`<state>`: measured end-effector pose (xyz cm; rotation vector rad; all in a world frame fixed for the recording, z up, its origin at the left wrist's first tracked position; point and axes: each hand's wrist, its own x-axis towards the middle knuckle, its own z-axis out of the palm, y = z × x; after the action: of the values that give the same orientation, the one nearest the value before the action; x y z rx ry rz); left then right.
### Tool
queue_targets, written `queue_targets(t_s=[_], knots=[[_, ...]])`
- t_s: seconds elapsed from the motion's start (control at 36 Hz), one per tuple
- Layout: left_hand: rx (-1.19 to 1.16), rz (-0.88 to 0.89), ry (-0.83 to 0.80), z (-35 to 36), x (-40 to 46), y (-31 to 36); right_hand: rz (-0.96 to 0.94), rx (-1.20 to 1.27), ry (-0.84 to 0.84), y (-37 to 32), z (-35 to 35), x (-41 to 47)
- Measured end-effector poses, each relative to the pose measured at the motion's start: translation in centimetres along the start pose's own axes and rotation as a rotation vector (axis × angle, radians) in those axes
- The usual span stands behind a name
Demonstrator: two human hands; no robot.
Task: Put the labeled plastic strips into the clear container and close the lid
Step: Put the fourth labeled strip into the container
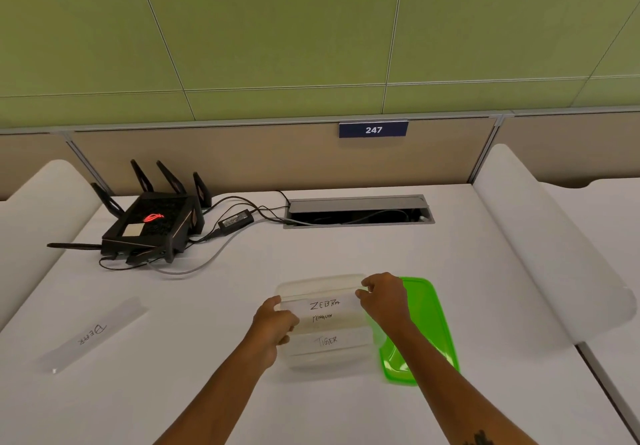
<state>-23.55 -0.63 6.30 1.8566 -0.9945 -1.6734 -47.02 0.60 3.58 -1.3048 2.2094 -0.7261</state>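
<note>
Both hands pinch one plastic strip, the one that says ZEBRA point(325, 304). The left hand point(275, 323) has its grip closed on the strip's left end, and the right hand point(382, 297) has its grip closed on the right end. The strip sits across the top of the clear container point(322, 358), near its far side. Two more strips are in the container: one says PENGUIN point(322, 317) and is just below ZEBRA, and one says TIGER point(326, 340) and is nearest the person. The green lid point(429, 309) lies on the white surface point(346, 250), touching the container's right side and partly under the right arm. One more strip, which looks like it says BEAR point(91, 333), lies well apart on the left. A black router point(152, 224) sits far back on the left.
</note>
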Motion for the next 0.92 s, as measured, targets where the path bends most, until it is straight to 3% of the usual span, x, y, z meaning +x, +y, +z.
queue_targets(t_s=[0.36,0.92], knots=[[0.052,-0.06,-0.061,1.3,0.1,0.3,0.082,-0.193,-0.107,-2.1,0.9,-0.1],[0.139,-0.07,-0.091,2.1,1.9,0.0,0.182,-0.091,-0.253,-1.5,2.4,-1.1]])
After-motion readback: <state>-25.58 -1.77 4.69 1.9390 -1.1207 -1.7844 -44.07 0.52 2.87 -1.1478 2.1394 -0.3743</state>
